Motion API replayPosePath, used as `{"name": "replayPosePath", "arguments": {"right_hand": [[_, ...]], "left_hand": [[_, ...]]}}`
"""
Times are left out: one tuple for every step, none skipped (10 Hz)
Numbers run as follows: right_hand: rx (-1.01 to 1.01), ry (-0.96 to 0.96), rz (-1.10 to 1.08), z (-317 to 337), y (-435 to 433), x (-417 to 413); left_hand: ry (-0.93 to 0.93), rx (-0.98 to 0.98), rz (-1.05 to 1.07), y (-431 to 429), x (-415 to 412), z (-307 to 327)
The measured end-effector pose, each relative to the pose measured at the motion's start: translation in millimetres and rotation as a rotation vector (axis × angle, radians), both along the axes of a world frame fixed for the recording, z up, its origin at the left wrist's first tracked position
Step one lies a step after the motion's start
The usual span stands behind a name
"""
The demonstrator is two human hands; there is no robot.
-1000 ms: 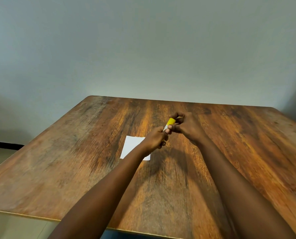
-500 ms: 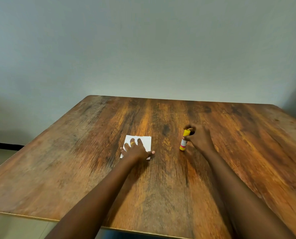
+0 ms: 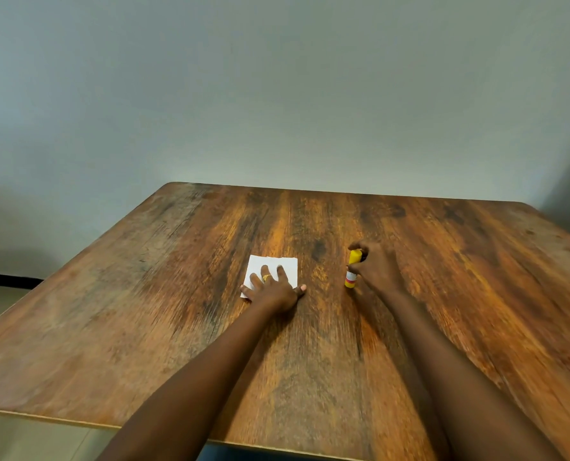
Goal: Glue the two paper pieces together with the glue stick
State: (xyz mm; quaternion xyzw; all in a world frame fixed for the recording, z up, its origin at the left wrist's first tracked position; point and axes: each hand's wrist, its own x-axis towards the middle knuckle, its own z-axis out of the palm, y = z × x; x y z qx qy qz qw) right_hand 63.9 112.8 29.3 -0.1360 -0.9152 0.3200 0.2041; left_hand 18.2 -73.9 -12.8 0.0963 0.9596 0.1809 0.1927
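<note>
paper (image 3: 273, 266): white, square, flat on counter, partly covered | glue stick (image 3: 352, 272): yellow cap, white-red label, upright, right of paper

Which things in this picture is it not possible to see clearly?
Head view only:
- Paper: the left hand covers its near part; one sheet or two stacked, cannot tell.
- Glue stick: the right hand hides one side; label too small to read.
- Table: near right corner cut off by frame.

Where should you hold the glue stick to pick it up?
Around its middle, from the right side. The glue stick stands upright on the table, a slim round tube, so fingers wrap its sides easily, as the right hand shows.
</note>
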Motion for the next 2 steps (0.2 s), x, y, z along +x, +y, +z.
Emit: {"name": "replayPosePath", "arguments": {"right_hand": [[-0.01, -0.02, -0.006, -1.1, -3.8, 1.1], [-0.056, -0.054, -0.015, 4.3, -6.6, -0.9]], "left_hand": [[0.011, 0.014, 0.019, 1.8, 1.9, 0.0], [0.05, 0.02, 0.057, 6.1, 0.4, 5.6]]}}
